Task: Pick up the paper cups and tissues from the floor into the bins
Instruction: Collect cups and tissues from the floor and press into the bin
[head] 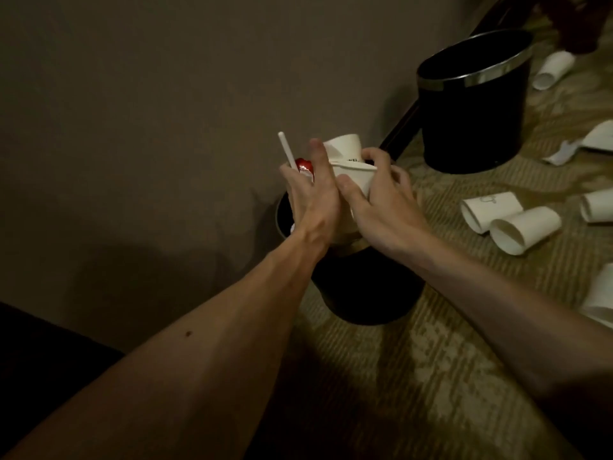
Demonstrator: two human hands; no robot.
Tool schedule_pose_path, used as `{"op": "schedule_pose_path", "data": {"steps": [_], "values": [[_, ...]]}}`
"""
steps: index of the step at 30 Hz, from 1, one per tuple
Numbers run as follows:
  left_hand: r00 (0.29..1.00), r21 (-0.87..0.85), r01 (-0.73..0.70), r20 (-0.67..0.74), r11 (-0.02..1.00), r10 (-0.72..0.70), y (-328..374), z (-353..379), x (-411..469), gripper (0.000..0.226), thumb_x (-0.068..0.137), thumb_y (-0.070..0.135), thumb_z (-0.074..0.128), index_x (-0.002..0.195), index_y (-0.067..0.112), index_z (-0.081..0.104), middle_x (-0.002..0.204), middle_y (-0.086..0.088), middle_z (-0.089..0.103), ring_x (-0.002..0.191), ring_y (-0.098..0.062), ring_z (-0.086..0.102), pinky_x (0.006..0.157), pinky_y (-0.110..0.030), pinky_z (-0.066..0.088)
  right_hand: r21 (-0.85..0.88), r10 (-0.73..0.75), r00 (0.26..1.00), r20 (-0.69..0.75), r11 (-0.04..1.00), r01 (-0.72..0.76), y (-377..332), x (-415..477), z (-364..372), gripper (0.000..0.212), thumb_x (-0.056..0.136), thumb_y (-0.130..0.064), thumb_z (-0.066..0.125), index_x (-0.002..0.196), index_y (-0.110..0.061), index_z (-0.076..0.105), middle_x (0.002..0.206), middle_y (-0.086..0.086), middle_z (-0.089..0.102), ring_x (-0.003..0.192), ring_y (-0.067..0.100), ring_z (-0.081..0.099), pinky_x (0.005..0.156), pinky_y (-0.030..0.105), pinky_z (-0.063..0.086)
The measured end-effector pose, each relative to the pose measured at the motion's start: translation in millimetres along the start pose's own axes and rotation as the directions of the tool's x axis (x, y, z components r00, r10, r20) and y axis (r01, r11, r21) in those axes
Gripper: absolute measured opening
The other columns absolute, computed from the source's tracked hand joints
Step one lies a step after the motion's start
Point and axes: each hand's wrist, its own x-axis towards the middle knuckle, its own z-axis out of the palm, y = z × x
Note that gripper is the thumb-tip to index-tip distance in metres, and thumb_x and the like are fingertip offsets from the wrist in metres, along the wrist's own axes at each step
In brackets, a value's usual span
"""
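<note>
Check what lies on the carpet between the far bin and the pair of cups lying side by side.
Head view: nothing. The carpet between the far bin and the two cups is bare; a tissue lies off to the right.

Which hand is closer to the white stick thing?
The left hand. It is holding the white stick along with something red. The right hand is beside it to the right, squeezing paper cups.
</note>
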Motion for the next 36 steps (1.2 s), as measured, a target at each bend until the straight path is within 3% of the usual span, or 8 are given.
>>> {"op": "schedule_pose_path", "data": {"steps": [7,12,16,19,23,26,30,36], "values": [[0.986,0.527,0.026,0.126,0.850,-0.108,-29,2,14,0.064,0.101,0.056,0.025,0.142,0.007,0.036,0.139,-0.017,0.046,0.125,-0.035,0.042,0.098,-0.042,0.034,-0.502,0.062,0.986,0.153,0.864,0.024,34,4,8,0.064,0.102,-0.054,0.023,0.149,-0.012,0.036,0.164,0.002,0.013,0.150,0.017,-0.008,0.118,0.055,0.003],[0.959,0.649,0.049,0.181,0.759,-0.217,-28,5,17,0.077,0.101,0.060,0.020,0.142,0.000,0.044,0.140,-0.020,0.050,0.127,-0.037,0.047,0.104,-0.041,0.038,-0.385,0.066,0.992,0.106,0.922,-0.021,39,3,4,0.087,0.096,-0.053,0.047,0.155,-0.004,0.007,0.165,0.005,-0.002,0.151,0.023,-0.005,0.120,0.048,0.010],[0.996,0.555,-0.004,0.077,0.832,-0.047,-28,4,8,0.064,0.101,0.053,0.034,0.142,0.005,0.041,0.141,-0.016,0.048,0.128,-0.033,0.045,0.106,-0.047,0.038,-0.248,0.064,0.993,0.094,0.968,-0.039,42,0,-8,0.102,0.090,-0.051,0.061,0.156,-0.005,-0.003,0.164,0.009,-0.003,0.150,0.027,0.008,0.117,0.036,0.019],[0.976,0.574,-0.168,-0.018,0.801,0.218,-21,5,-15,0.037,0.100,0.043,0.042,0.123,0.018,0.055,0.128,-0.005,0.051,0.121,-0.024,0.044,0.102,-0.040,0.035,-0.285,-0.011,0.999,0.035,0.958,0.020,43,-11,-28,0.063,0.098,-0.041,0.051,0.147,-0.008,0.030,0.152,0.014,0.027,0.137,0.032,0.034,0.107,0.038,0.032],[0.821,0.495,-0.545,0.152,0.677,0.551,2,20,-60,0.033,0.098,0.037,0.048,0.072,0.018,0.053,0.068,0.008,0.050,0.068,-0.013,0.051,0.066,-0.033,0.039,-0.375,-0.083,0.996,0.037,0.923,0.091,38,-52,-79,0.016,0.096,-0.030,0.051,0.107,-0.019,0.048,0.111,0.004,0.055,0.104,0.023,0.052,0.079,0.033,0.036],[0.620,0.437,-0.784,0.499,0.441,0.606,23,36,-100,0.041,0.096,0.039,0.045,0.060,0.019,0.047,0.054,0.006,0.043,0.053,-0.017,0.043,0.053,-0.034,0.034,-0.396,-0.046,0.992,0.116,0.914,0.089,43,-122,-138,0.018,0.081,-0.048,0.050,0.089,-0.032,0.045,0.079,-0.013,0.053,0.072,0.005,0.050,0.058,0.028,0.033],[0.305,0.281,-0.952,0.916,0.124,0.260,35,65,-167,0.028,0.092,0.049,0.049,0.076,0.026,0.049,0.065,0.010,0.041,0.063,-0.016,0.042,0.050,-0.029,0.027,-0.555,0.094,0.988,0.121,0.832,-0.011,71,-244,-220,0.027,0.076,-0.058,0.049,0.087,-0.033,0.052,0.070,-0.016,0.046,0.063,-0.001,0.046,0.053,0.013,0.028],[-0.174,-0.184,-0.954,0.983,0.237,0.065,-5,118,-338,0.022,0.096,0.049,0.045,0.091,0.028,0.050,0.095,0.001,0.063,0.079,-0.021,0.057,0.064,-0.027,0.034,-0.653,0.532,0.844,-0.073,0.614,-0.444,121,-447,-295,0.035,0.085,-0.047,0.060,0.113,-0.027,0.061,0.097,-0.011,0.049,0.083,0.010,0.052,0.071,0.030,0.048]]}}
